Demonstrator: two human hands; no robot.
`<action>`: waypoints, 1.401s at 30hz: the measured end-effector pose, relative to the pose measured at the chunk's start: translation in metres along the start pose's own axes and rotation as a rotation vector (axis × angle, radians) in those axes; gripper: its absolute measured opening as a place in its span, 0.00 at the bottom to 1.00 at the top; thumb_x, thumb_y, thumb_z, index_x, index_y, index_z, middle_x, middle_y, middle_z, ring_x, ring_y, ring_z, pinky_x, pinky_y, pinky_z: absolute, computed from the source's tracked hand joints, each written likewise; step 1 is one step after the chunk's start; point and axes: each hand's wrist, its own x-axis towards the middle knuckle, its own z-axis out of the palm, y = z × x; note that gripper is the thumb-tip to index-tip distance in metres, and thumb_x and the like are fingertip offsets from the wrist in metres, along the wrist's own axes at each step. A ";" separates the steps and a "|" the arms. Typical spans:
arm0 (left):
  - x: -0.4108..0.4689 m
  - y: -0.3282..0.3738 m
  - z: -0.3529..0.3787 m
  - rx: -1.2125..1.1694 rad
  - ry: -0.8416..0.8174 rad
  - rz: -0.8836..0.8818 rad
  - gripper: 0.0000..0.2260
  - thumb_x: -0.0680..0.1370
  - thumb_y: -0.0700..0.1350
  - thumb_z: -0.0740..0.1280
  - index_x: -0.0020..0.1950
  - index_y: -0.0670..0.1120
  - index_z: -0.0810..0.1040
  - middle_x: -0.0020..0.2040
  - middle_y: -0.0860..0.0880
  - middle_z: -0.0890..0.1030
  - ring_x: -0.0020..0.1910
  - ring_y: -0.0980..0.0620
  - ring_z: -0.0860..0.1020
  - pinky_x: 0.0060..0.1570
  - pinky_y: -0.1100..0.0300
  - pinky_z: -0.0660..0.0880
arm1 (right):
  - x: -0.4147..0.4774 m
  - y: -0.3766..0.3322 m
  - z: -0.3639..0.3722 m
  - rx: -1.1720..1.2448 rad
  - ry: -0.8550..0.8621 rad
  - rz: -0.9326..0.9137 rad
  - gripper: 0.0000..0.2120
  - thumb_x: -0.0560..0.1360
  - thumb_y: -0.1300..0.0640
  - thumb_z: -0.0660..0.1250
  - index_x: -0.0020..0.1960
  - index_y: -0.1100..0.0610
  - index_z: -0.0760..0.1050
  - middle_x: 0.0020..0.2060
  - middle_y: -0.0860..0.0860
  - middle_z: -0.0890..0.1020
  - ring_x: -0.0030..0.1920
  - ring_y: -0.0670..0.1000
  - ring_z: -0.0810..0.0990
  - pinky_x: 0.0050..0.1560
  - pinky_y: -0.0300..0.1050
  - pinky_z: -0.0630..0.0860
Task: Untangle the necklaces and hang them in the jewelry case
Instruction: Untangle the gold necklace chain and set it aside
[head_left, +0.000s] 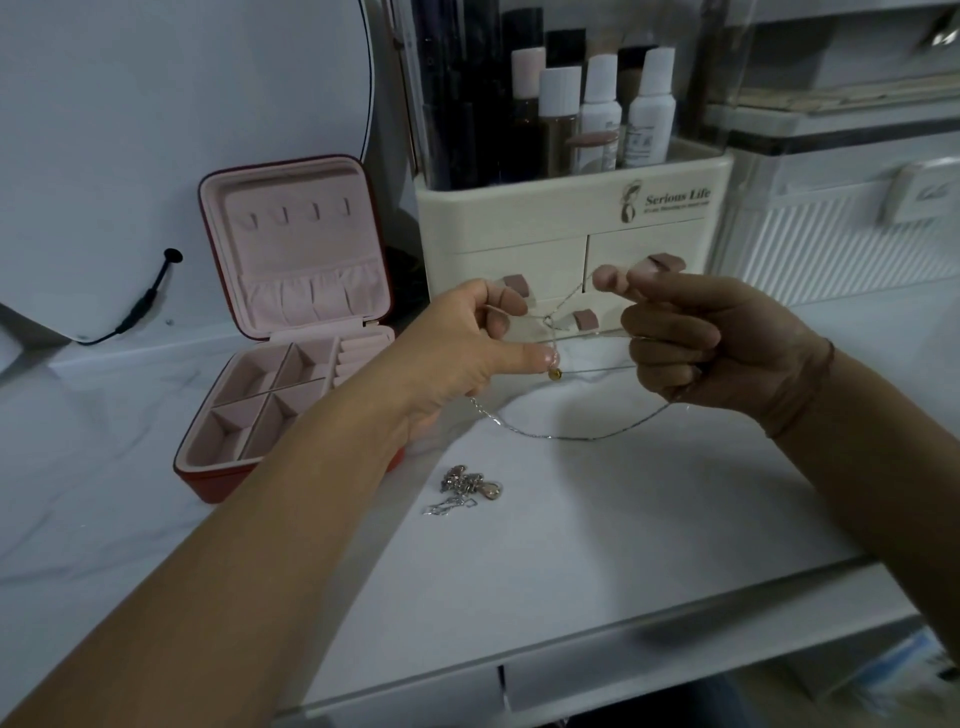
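At the far left the jewelry case (291, 249) is kept open with its lid hooks (298, 213) bared, presumably so freed chains can be hung at once. A thin necklace (571, 438) is pinched by the left hand (467, 348), while a tangled heap (467, 491) is left waiting on the surface (623, 519), nearer. The necklace is stretched rightward, its knot exposed between the hands, and gripped in the curled fingers of the right hand (711, 343).

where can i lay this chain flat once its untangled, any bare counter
Bare countertop lies between the tangled necklace pile, the right forearm and the front edge. A second bare patch is left of the jewelry case, below the black cable. Crowded: the back, where the case meets the cosmetics organizer, and where left hand and right hand hold the silver chain.
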 end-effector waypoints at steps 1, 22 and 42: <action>0.000 0.000 -0.001 0.006 0.000 0.005 0.17 0.67 0.40 0.77 0.48 0.50 0.72 0.40 0.52 0.68 0.28 0.59 0.64 0.25 0.65 0.62 | -0.001 0.001 0.002 -0.038 0.046 -0.010 0.13 0.68 0.54 0.73 0.53 0.54 0.80 0.19 0.46 0.59 0.22 0.44 0.55 0.22 0.35 0.57; 0.001 0.000 -0.001 -0.325 -0.103 -0.104 0.26 0.67 0.64 0.63 0.53 0.45 0.78 0.39 0.51 0.67 0.25 0.60 0.59 0.18 0.69 0.57 | 0.012 0.022 0.030 -1.098 0.633 -0.390 0.13 0.81 0.62 0.58 0.57 0.51 0.79 0.28 0.49 0.79 0.27 0.52 0.67 0.30 0.36 0.68; 0.001 0.001 -0.006 -0.290 -0.054 -0.144 0.09 0.80 0.46 0.63 0.44 0.43 0.80 0.27 0.53 0.64 0.22 0.59 0.57 0.19 0.68 0.51 | 0.014 0.030 0.031 -1.760 0.838 -0.649 0.32 0.75 0.62 0.68 0.76 0.53 0.61 0.31 0.44 0.75 0.26 0.39 0.67 0.30 0.40 0.74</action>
